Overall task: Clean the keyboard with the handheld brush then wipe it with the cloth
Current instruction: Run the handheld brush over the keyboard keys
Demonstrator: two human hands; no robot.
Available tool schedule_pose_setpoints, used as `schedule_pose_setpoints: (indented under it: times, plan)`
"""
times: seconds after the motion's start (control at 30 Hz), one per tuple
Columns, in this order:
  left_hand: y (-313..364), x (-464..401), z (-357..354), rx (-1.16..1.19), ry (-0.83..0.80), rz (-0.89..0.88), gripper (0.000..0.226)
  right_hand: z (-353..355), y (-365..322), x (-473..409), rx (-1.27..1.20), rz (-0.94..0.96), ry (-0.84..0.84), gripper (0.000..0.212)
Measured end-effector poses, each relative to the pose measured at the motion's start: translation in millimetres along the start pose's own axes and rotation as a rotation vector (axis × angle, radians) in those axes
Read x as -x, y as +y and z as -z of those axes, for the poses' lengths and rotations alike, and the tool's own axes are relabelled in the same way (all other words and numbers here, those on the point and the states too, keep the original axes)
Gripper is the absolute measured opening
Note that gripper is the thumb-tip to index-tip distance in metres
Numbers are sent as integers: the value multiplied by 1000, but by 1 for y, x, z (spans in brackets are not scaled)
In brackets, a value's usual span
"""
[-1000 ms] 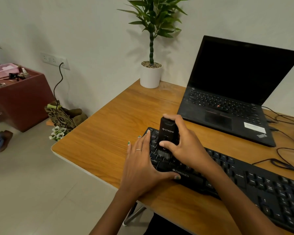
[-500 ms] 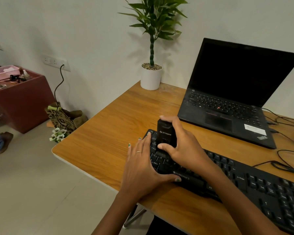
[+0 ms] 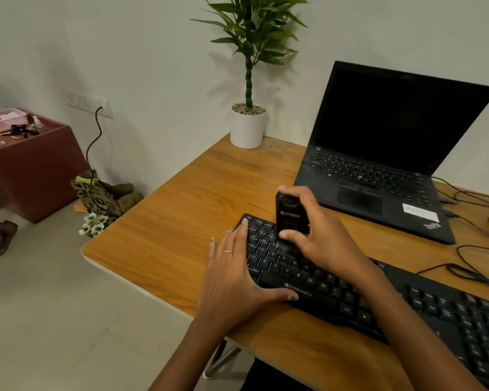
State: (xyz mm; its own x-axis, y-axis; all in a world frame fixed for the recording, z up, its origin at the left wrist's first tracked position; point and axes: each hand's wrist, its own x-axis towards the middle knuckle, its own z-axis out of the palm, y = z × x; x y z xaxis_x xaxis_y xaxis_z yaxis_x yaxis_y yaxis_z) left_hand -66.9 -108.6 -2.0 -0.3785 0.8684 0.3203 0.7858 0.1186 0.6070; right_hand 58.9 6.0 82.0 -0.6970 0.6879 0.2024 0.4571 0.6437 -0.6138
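**Brush on the keys, one hand steadying the board**

My right hand (image 3: 319, 238) grips the black handheld brush (image 3: 290, 218) upright over the left end of the black keyboard (image 3: 336, 294), thumb on the near face, fingers curled round the top and far side. The brush's lower end is blurred where it meets the upper letter rows, so I cannot tell the bristles from the keys. My left hand (image 3: 232, 280) lies flat at the keyboard's left edge, fingers straight and slightly spread, the tips reaching the top-left corner, the thumb stretched along the front rim beside the printed brand name. A ring shows on one finger.

The keyboard lies slantwise on the wooden desk (image 3: 181, 221), running off towards the lower right. Behind it, just apart, stands an open black laptop (image 3: 378, 165) with a dark screen. A potted plant (image 3: 249, 108) in a white pot sits at the desk's far corner against the wall. Dark cables (image 3: 469, 266) trail on the desk at the right. On the floor to the left, a patterned bag (image 3: 102, 198) leans near a dark red cabinet (image 3: 31, 170).
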Motion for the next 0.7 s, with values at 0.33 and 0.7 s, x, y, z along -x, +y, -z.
schedule_pose_setpoints:
  times: [0.33,0.7]
  plan:
    - [2,1,0,-9,-12,4,139,-1,6,-8,-129,-6,-28,72]
    - [1,1,0,-13,-8,-11,138,-4,15,-20,-157,-6,7,73]
